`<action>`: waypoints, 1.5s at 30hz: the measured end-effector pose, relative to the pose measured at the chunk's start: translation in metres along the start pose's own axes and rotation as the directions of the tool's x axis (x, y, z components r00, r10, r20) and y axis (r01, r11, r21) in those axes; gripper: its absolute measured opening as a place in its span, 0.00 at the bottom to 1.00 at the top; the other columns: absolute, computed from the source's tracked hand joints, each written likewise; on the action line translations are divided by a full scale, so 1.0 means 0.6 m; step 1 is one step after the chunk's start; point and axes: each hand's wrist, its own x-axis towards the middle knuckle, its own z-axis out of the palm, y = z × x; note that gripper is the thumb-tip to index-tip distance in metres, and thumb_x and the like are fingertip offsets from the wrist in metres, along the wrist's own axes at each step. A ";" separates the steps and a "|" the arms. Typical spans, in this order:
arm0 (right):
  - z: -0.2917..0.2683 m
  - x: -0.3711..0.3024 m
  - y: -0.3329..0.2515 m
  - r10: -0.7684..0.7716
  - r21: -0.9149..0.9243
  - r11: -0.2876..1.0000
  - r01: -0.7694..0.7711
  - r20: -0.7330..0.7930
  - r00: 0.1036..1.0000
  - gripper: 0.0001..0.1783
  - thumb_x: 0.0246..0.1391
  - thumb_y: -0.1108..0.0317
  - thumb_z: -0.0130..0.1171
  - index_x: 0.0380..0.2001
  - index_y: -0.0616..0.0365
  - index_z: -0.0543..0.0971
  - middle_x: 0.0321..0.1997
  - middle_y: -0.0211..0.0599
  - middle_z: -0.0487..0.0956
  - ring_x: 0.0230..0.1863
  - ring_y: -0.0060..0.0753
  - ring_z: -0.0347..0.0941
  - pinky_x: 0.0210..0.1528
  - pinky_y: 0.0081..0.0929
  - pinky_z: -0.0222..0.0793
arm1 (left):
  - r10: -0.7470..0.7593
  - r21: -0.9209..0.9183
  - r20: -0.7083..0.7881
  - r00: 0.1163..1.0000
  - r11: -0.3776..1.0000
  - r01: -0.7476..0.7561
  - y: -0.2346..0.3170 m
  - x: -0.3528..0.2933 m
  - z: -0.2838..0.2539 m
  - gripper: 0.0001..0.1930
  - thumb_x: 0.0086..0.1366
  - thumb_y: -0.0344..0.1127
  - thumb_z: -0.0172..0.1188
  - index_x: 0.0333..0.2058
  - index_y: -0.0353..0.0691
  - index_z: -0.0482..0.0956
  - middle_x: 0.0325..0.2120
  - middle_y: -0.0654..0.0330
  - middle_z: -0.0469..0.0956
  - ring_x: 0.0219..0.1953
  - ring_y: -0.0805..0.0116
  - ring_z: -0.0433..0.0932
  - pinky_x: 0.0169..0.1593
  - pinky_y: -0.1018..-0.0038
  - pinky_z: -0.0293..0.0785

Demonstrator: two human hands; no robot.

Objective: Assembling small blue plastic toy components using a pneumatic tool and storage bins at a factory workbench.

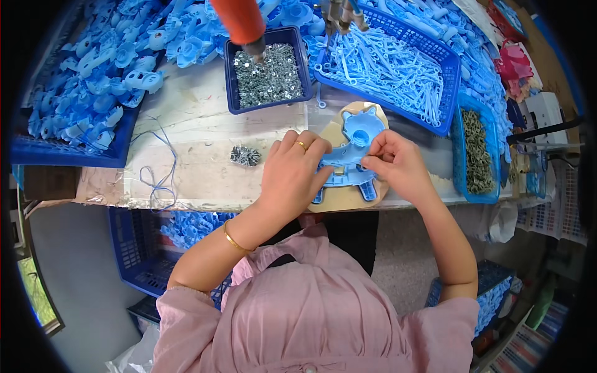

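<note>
A light-blue plastic toy shell (363,128), shaped like an animal with its hollow side up, lies on a tan pad (347,202) at the table's front edge. My left hand (291,169), with a ring on one finger, holds the shell's left side, its fingers curled over the edge. At the right side of the shell's middle, my right hand (399,165) has thumb and fingertips pinched together. Whatever sits in that pinch is too small or hidden to name. A small pile of screws (245,156) lies left of my left hand.
Beyond the shell stand a dark-blue tray (231,87) of screws and a blue basket (453,93) of ring-ended plastic pieces. A light-blue bin (460,168) of small metal parts sits at right. An orange tool (239,25) hangs overhead. Blue shells (93,81) heap up left.
</note>
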 end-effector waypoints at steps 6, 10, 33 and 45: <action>-0.008 0.000 -0.024 -0.104 -0.214 0.968 0.132 0.140 0.985 0.08 0.51 0.79 0.66 0.31 0.63 0.76 0.24 0.29 0.78 0.27 0.13 0.71 0.27 0.18 0.64 | 0.032 0.099 0.004 0.999 0.995 -0.032 0.006 -0.005 0.004 0.10 0.52 0.36 0.69 0.34 0.44 0.80 0.38 0.63 0.77 0.41 0.58 0.73 0.43 0.63 0.69; -0.016 0.017 -0.048 -0.060 -0.354 0.925 0.136 0.219 0.974 0.08 0.50 0.78 0.66 0.32 0.63 0.77 0.24 0.33 0.79 0.26 0.17 0.73 0.27 0.21 0.65 | 0.047 0.137 0.012 0.999 0.989 -0.048 0.008 -0.005 0.007 0.08 0.52 0.36 0.69 0.30 0.45 0.80 0.38 0.65 0.77 0.41 0.60 0.73 0.43 0.64 0.68; 0.200 0.206 -0.335 -0.919 -0.650 0.217 0.728 -0.387 -0.072 0.32 0.56 0.61 0.66 0.59 0.64 0.66 0.46 0.47 0.79 0.48 0.41 0.76 0.51 0.32 0.71 | 0.070 0.073 -0.192 0.979 0.996 -0.057 -0.032 0.009 -0.040 0.10 0.56 0.36 0.66 0.36 0.42 0.80 0.36 0.62 0.78 0.39 0.59 0.74 0.40 0.65 0.70; 0.153 0.249 -0.330 -0.865 -0.479 0.496 0.724 -0.201 0.460 0.25 0.53 0.64 0.70 0.52 0.61 0.75 0.36 0.36 0.81 0.35 0.26 0.78 0.39 0.25 0.74 | -0.044 0.288 -0.120 0.992 0.954 0.078 -0.208 0.105 -0.087 0.06 0.56 0.36 0.67 0.33 0.44 0.82 0.32 0.60 0.79 0.39 0.56 0.76 0.44 0.63 0.75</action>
